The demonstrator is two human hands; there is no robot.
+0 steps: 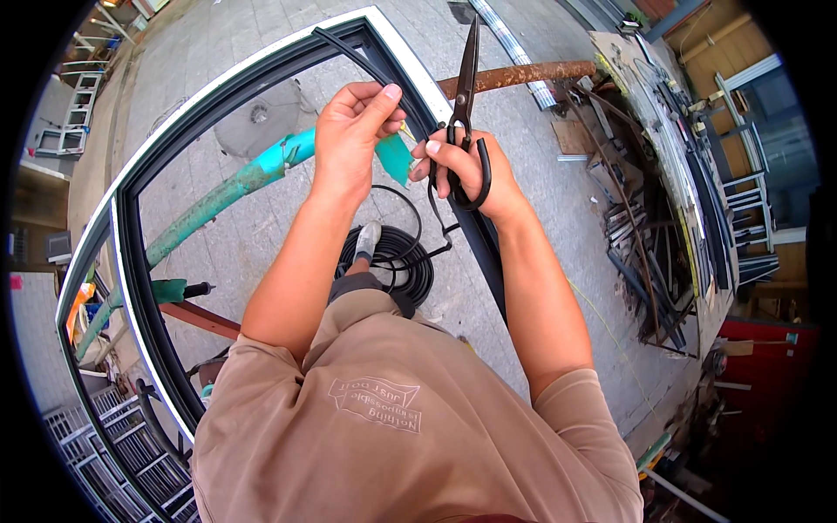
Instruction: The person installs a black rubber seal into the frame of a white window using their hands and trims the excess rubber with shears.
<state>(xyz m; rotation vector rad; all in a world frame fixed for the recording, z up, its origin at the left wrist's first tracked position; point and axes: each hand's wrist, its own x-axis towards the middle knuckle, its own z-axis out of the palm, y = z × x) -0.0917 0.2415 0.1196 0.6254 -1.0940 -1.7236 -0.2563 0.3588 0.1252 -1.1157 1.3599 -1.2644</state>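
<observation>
My left hand (359, 122) is closed in a pinch, with thumb and fingertips at a black rubber strip (349, 54). One end of the strip sticks out up and left, over the far corner of a black and white window frame (253, 71). My right hand (466, 170) grips black-handled scissors (466, 87), dark blades pointing away from me. Whether the blades are fully together is hard to tell. Below this hand a length of black strip hangs toward a coil of black strip (410, 270) on the ground. The fingers of both hands are close together beside the frame's right bar.
A green-wrapped pipe (227, 200) and a rusty pipe (523, 77) run under the frame. A cluttered bench (697, 200) with metal offcuts (623, 227) stands at the right. Metal racks (113, 444) lie at lower left. My shoe (370, 237) is beside the coil on the paving.
</observation>
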